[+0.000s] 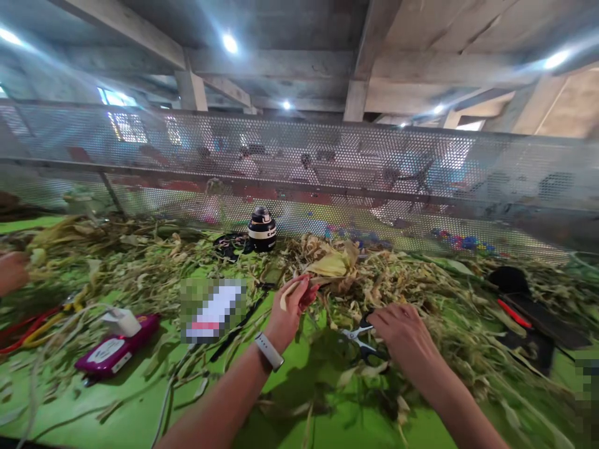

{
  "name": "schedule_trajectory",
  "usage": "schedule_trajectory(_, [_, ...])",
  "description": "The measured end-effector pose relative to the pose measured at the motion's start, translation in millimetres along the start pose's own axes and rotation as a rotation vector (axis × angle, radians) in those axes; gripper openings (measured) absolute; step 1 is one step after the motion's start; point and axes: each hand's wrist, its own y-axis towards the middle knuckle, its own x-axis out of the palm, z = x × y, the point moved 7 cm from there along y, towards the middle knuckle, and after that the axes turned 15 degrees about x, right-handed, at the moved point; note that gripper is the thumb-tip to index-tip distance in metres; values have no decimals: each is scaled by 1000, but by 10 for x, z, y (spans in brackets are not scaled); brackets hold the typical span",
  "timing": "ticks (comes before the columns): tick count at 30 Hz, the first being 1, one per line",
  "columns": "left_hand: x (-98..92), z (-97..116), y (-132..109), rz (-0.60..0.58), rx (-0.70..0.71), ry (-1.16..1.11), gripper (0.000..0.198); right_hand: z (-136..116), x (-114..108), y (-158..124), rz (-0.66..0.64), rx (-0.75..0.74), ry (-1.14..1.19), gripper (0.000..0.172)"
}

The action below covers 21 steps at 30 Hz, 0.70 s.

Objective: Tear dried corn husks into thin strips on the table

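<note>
My left hand, with a pale watch band on the wrist, is closed on the stem end of a yellowish dried husk that looks like corn husk. The husk's broad end points away to the right. In my right hand is a pair of scissors; the fingers are closed at the upper dark handle ring, and the lower ring hangs free. The blades point left, toward my left hand, and touch nothing I can make out. Loose dried husks lie behind and around both hands.
A perforated metal screen closes off the green table. On it are a black jar-shaped container, a blurred phone, a magenta power strip with a cable, and red-handled tools. Another person's hand is at far left.
</note>
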Motion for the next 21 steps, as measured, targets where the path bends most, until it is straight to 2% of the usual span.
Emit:
schedule_trajectory(5, [-9,-14,-4,1,-2,-19,26,-46,82,9,-21,5,-50,10])
schedule_trajectory(9, [-1,-45,-10,-16,-25,-31,25,-38,222,13,-196,63,-125,6])
schedule_trajectory(12, [-10,-61,-3,-9,-33,-33,25,17,274,0,-360,127,-86,14])
schedule_trajectory(15, [-15,-71,4,-8,-45,-35,25,100,316,-10,-463,202,-73,22])
schedule_trajectory(19, [-29,-81,6,5,-60,-33,25,144,370,2,-506,187,2,21])
schedule_trajectory(21, [-27,-83,5,4,-60,-35,24,188,349,19,-505,198,53,27])
